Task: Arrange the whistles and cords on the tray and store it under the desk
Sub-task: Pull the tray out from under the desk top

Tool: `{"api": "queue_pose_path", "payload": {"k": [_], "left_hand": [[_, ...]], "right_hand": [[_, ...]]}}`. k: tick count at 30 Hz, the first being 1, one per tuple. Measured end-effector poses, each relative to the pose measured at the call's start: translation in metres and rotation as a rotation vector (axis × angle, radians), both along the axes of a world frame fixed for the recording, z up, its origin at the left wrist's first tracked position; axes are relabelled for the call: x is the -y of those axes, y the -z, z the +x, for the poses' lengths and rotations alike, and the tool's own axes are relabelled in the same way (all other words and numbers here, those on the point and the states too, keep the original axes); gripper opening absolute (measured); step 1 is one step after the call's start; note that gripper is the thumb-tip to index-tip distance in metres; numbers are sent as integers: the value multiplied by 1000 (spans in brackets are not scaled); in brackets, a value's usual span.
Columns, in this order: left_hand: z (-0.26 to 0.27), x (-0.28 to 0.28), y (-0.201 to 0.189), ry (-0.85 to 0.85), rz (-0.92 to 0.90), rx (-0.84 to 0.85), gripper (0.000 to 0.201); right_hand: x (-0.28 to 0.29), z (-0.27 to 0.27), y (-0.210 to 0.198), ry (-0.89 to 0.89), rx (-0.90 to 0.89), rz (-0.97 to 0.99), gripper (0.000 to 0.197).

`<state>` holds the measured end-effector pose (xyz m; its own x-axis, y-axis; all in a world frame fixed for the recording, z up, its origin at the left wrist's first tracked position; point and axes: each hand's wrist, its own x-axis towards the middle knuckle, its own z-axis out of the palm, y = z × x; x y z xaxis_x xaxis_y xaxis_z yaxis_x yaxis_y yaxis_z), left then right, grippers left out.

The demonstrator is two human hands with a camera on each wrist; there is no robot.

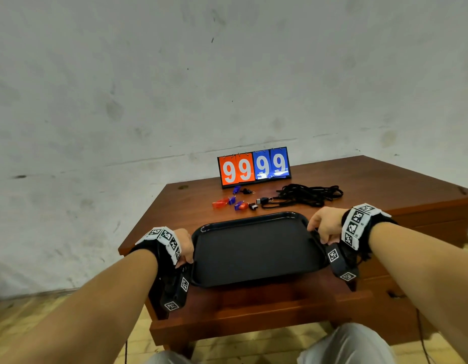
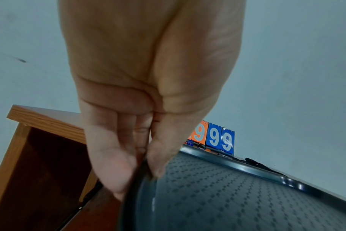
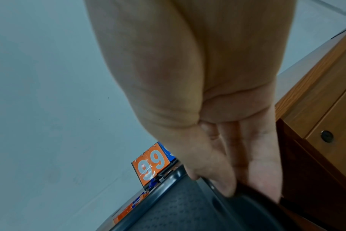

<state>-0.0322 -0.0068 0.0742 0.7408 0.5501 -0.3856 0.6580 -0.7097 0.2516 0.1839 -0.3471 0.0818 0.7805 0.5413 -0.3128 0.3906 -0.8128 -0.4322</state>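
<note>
A black tray (image 1: 256, 248) sits at the near edge of the wooden desk (image 1: 372, 179), nothing lying on it. The left hand (image 1: 184, 245) pinches its left rim, thumb on top and fingers (image 2: 109, 156) underneath; the right hand (image 1: 323, 227) grips the right rim the same way, thumb over and fingers (image 3: 265, 171) under. Just beyond the tray's far edge lie small orange, blue and black whistles (image 1: 231, 202), and to their right a loose heap of black cords (image 1: 310, 194). Farther back stands a flip scoreboard (image 1: 253, 166) showing 99 99, against a pale wall (image 1: 175, 74).
</note>
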Motion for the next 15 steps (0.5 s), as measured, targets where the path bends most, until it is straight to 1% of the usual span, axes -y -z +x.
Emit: {"api": "queue_pose_path", "payload": {"k": [3, 8, 10, 15], "left_hand": [[11, -4, -4, -37, 2, 52, 13], [33, -23, 1, -75, -24, 88, 12], [41, -31, 4, -94, -23, 92, 13], [60, -50, 5, -61, 3, 57, 11]], "right_hand": [[-10, 17, 4, 11, 3, 66, 45], [-32, 41, 12, 26, -13, 117, 44], [-41, 51, 16, 27, -36, 131, 44], [-64, 70, 18, 37, -60, 172, 45]]}}
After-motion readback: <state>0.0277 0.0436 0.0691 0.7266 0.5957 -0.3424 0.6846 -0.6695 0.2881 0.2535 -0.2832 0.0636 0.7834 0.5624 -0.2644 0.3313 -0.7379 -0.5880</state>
